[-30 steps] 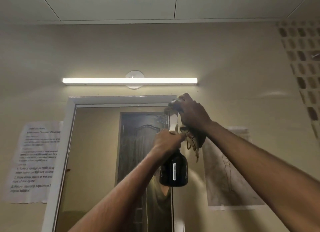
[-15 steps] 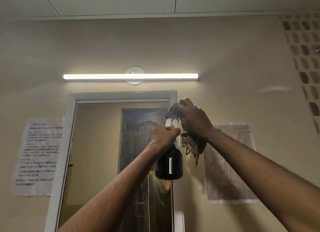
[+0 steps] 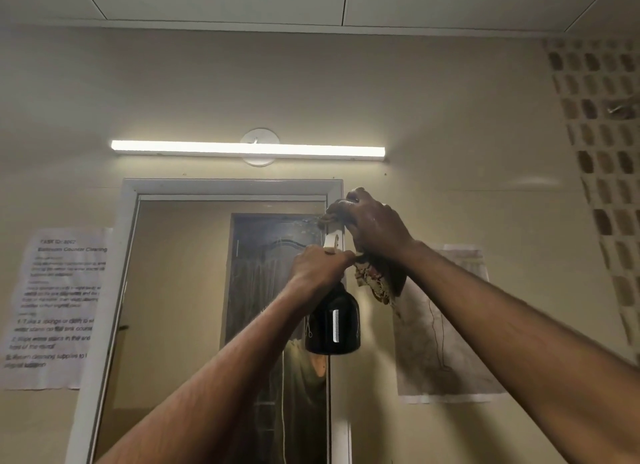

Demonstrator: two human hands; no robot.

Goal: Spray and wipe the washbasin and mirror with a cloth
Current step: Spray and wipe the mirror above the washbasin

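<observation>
A tall mirror (image 3: 180, 308) in a white frame hangs on the beige wall and reflects a dark door. My left hand (image 3: 320, 268) grips the neck of a black spray bottle (image 3: 333, 328) with a white trigger head, held up before the mirror's right edge. My right hand (image 3: 374, 226) grips a brownish frayed cloth (image 3: 375, 283) and presses it against the mirror's top right corner; the rest of the cloth hangs below my wrist. The washbasin is out of view.
A lit tube light (image 3: 247, 150) runs above the mirror. A printed instruction sheet (image 3: 57, 308) is taped to the wall on the left, a stained paper (image 3: 446, 342) on the right. A patterned vent block wall (image 3: 602, 152) fills the far right.
The view has tilted slightly. My right hand with the cloth has stayed at the mirror's upper right corner, shifting a little along the frame; the bottle stays raised in my left hand.
</observation>
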